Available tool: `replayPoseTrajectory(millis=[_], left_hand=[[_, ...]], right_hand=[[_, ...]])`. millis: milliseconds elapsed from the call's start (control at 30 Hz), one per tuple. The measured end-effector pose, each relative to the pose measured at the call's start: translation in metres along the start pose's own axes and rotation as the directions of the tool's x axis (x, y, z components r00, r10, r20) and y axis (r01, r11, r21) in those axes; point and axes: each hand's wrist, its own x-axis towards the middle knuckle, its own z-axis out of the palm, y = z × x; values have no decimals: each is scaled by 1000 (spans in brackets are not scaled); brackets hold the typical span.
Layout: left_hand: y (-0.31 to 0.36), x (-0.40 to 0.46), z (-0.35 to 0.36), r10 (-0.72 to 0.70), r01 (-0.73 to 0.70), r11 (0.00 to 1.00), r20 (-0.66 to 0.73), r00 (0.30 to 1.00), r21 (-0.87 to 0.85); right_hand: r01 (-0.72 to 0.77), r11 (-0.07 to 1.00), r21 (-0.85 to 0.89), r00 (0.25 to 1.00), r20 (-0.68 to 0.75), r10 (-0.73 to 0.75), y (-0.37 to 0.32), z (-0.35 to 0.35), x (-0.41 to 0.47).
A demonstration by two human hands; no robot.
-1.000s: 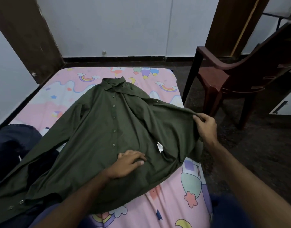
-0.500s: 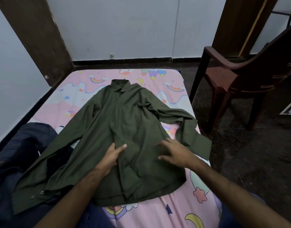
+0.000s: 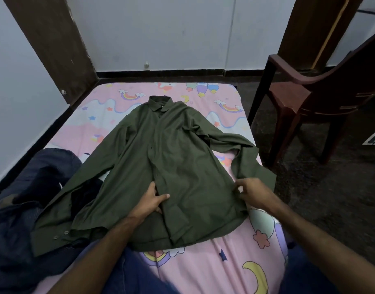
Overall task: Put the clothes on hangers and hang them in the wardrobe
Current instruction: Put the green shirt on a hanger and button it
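Olive-green shirt (image 3: 178, 166) lies buttoned-side up on the bed (image 3: 203, 268), left hand (image 3: 151, 200) pinching its placket, right hand (image 3: 253, 193) gripping the side hem. No hanger is visible; tugging sideways could rumple it, or drag the cuff beyond the right hand off the mattress.

Shirt (image 3: 178, 166) lies on mattress (image 3: 214, 270); clothes pile (image 3: 23, 209) left, chair (image 3: 322, 98) right.

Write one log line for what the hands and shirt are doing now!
shirt: flat on bed | left hand: grips placket | right hand: grips side edge | hanger: none in view
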Motion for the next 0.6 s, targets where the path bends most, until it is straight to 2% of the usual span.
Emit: replayPoseTrajectory(millis=[100, 200, 267, 333, 400, 500, 600], left_hand=[[-3, -1, 0, -1, 5, 999, -85, 996, 43], [-1, 1, 7, 43, -14, 985, -168, 985, 170], [-1, 2, 11, 44, 19, 951, -195, 980, 309], [-2, 3, 14, 48, 44, 899, -198, 979, 436], [-1, 2, 14, 69, 20, 872, -162, 984, 490], [6, -2, 4, 78, -51, 886, -39, 996, 461], [7, -8, -12, 35, -46, 969, 48, 998, 243]], right_hand=[[-49, 998, 30, 997, -57, 51, 7, -2, -4], [-6, 998, 57, 997, -78, 10, -7, 18, -17], [89, 995, -49, 993, -68, -92, -20, 36, -24], [183, 960, -210, 983, 37, -180, -32, 54, -27], [239, 920, -310, 970, 124, -210, -37, 65, -27], [240, 931, -275, 967, 156, -203, -36, 64, -27], [282, 912, -298, 958, 129, -255, -45, 62, -24]])
